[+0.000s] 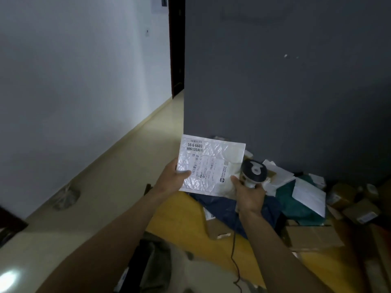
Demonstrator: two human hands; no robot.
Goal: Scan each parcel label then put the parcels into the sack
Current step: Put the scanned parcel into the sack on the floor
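Hands: left (173,178) grips white parcel (211,166), right (249,196) clasps scanner (254,171), handle hidden.

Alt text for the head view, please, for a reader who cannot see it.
A person's left hand holds up a white plastic parcel, label facing them, while the right hand holds a corded barcode scanner at its right edge. More parcels lie piled below.

A flat parcel (208,166) sat between the left hand (172,178) and right hand (249,195). The scanner (254,171) lay right of it. A parcel pile (304,199) lay below, against the wall (285,81).
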